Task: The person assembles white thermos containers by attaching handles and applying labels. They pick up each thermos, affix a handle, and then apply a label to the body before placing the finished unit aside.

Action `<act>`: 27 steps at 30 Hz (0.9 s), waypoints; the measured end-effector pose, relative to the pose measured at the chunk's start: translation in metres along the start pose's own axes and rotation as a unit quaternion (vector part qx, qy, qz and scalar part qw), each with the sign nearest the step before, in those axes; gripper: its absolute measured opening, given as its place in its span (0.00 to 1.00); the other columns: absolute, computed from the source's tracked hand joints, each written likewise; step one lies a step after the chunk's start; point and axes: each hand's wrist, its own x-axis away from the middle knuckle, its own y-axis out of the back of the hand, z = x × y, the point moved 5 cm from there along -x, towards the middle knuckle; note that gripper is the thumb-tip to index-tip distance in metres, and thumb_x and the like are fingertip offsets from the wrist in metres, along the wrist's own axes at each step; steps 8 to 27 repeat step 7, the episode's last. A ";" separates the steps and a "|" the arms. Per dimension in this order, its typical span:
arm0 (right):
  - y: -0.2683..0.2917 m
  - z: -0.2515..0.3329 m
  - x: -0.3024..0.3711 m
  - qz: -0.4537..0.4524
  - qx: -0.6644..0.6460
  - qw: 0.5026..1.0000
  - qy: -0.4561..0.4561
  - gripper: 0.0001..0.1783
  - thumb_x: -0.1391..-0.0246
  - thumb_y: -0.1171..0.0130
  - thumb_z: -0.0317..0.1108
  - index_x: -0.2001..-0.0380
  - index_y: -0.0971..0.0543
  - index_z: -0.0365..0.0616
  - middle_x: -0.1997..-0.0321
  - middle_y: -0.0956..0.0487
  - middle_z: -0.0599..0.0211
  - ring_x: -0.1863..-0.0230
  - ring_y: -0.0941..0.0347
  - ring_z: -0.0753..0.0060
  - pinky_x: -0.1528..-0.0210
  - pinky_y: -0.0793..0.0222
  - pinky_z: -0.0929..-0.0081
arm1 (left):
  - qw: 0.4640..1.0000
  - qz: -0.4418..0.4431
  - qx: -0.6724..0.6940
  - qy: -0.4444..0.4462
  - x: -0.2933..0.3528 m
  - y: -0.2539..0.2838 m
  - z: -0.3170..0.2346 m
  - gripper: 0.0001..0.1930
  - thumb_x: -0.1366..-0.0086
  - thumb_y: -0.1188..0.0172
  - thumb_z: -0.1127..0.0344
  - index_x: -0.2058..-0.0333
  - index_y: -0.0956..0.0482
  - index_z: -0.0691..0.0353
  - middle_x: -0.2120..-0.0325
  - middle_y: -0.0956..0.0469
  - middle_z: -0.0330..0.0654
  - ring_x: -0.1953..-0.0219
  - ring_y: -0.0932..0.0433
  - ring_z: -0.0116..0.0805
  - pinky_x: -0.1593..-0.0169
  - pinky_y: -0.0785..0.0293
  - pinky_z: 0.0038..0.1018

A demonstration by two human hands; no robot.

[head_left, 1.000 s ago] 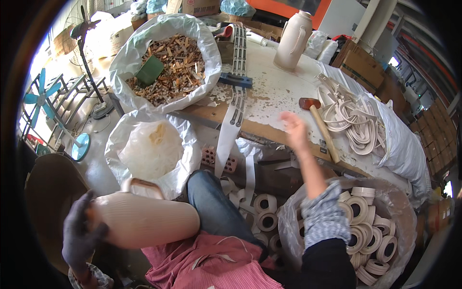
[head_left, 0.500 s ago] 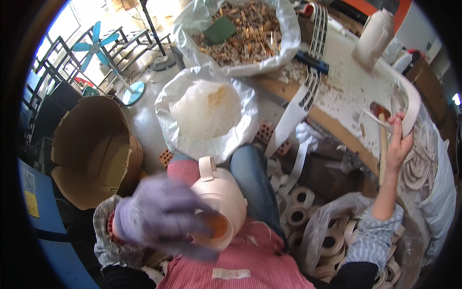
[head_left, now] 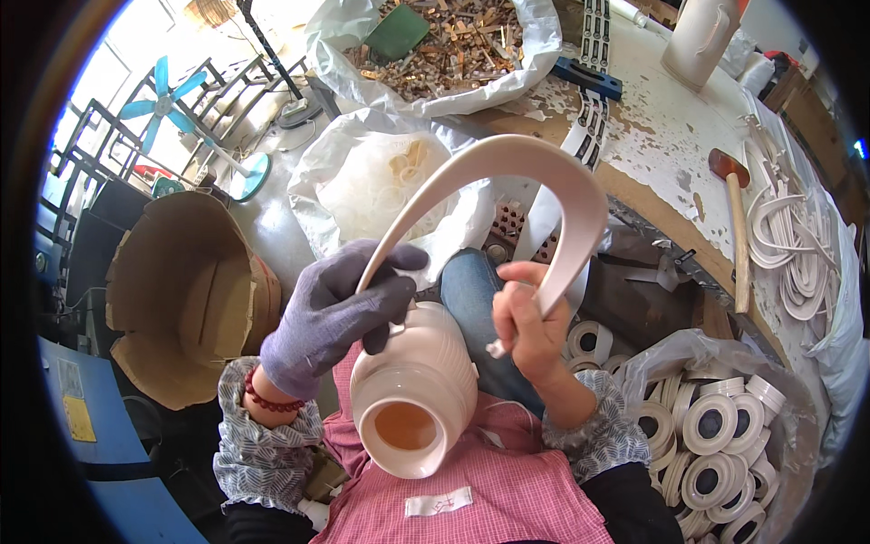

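A pale pink curved handle [head_left: 507, 156] arches above my lap, held by its two ends. My left hand [head_left: 337, 313], in a purple-grey glove, is closed around the left end. My bare right hand [head_left: 530, 331] grips the right end, its index finger stretched toward the handle. Below them a pale pink jug body [head_left: 415, 352] lies on my lap, its round mouth toward me and an amber-coloured inside showing. The gloved hand hides the far end of the jug.
Right of me, a plastic bag holds several pale rings [head_left: 711, 426]. On the worn table lie a mallet [head_left: 739, 227], more curved handles [head_left: 787, 245] and a standing jug [head_left: 698, 45]. Ahead are two white sacks, one full of small metal-like pieces [head_left: 453, 54]. A cardboard drum [head_left: 195, 299] stands left.
My right hand has brought the curved handle from the table to above my lap. My left hand has moved from the jug's mouth up to the handle's other end.
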 end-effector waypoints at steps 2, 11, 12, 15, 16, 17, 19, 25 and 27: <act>-0.004 -0.008 0.003 -0.001 -0.001 1.000 -0.030 0.17 0.33 0.53 0.39 0.51 0.33 0.36 0.85 0.36 0.75 0.88 0.47 0.86 0.84 0.51 0.84 | 1.000 -0.028 0.004 0.009 0.005 0.008 0.008 0.20 0.39 0.38 0.67 0.49 0.27 0.67 0.76 0.25 0.35 0.79 0.29 0.18 0.77 0.34 0.15; -0.023 -0.030 0.012 0.004 -0.032 0.993 -0.111 0.14 0.33 0.53 0.37 0.51 0.32 0.38 0.86 0.36 0.74 0.89 0.47 0.86 0.84 0.52 0.84 | 0.995 -0.065 0.042 0.069 0.023 0.033 0.046 0.26 0.41 0.37 0.65 0.45 0.29 0.67 0.76 0.25 0.35 0.78 0.29 0.17 0.75 0.35 0.14; -0.023 -0.030 0.012 0.004 -0.032 0.993 -0.111 0.14 0.33 0.53 0.37 0.51 0.32 0.38 0.86 0.36 0.74 0.89 0.47 0.86 0.84 0.52 0.84 | 0.995 -0.065 0.042 0.069 0.023 0.033 0.046 0.26 0.41 0.37 0.65 0.45 0.29 0.67 0.76 0.25 0.35 0.78 0.29 0.17 0.75 0.35 0.14; -0.023 -0.030 0.012 0.004 -0.032 0.993 -0.111 0.14 0.33 0.53 0.37 0.51 0.32 0.38 0.86 0.36 0.74 0.89 0.47 0.86 0.84 0.52 0.84 | 0.995 -0.065 0.042 0.069 0.023 0.033 0.046 0.26 0.41 0.37 0.65 0.45 0.29 0.67 0.76 0.25 0.35 0.78 0.29 0.17 0.75 0.35 0.14; -0.023 -0.030 0.012 0.004 -0.032 0.993 -0.111 0.14 0.33 0.53 0.37 0.51 0.32 0.38 0.86 0.36 0.74 0.89 0.47 0.86 0.84 0.52 0.84 | 0.995 -0.065 0.042 0.069 0.023 0.033 0.046 0.26 0.41 0.37 0.65 0.45 0.29 0.67 0.76 0.25 0.35 0.78 0.29 0.17 0.75 0.35 0.14; -0.023 -0.030 0.012 0.004 -0.032 0.993 -0.111 0.14 0.33 0.53 0.37 0.51 0.32 0.38 0.86 0.36 0.74 0.89 0.47 0.86 0.84 0.52 0.84 | 0.995 -0.065 0.042 0.069 0.023 0.033 0.046 0.26 0.41 0.37 0.65 0.45 0.29 0.67 0.76 0.25 0.35 0.78 0.29 0.17 0.75 0.35 0.14; -0.023 -0.030 0.012 0.004 -0.032 0.993 -0.111 0.14 0.33 0.53 0.37 0.51 0.32 0.38 0.86 0.36 0.74 0.89 0.47 0.86 0.84 0.52 0.84 | 0.995 -0.065 0.042 0.069 0.023 0.033 0.046 0.26 0.41 0.37 0.65 0.45 0.29 0.67 0.76 0.25 0.35 0.78 0.29 0.17 0.75 0.35 0.14; -0.023 -0.030 0.012 0.004 -0.032 0.993 -0.111 0.14 0.33 0.53 0.37 0.51 0.32 0.38 0.86 0.36 0.74 0.89 0.47 0.86 0.84 0.52 0.84 | 0.995 -0.065 0.042 0.069 0.023 0.033 0.046 0.26 0.41 0.37 0.65 0.45 0.29 0.67 0.76 0.25 0.35 0.78 0.29 0.17 0.75 0.35 0.14; -0.023 -0.030 0.012 0.004 -0.032 0.993 -0.111 0.14 0.33 0.53 0.37 0.51 0.32 0.38 0.86 0.36 0.74 0.89 0.47 0.86 0.84 0.52 0.84 | 0.995 -0.065 0.042 0.069 0.023 0.033 0.046 0.26 0.41 0.37 0.65 0.45 0.29 0.67 0.76 0.25 0.35 0.78 0.29 0.17 0.75 0.35 0.14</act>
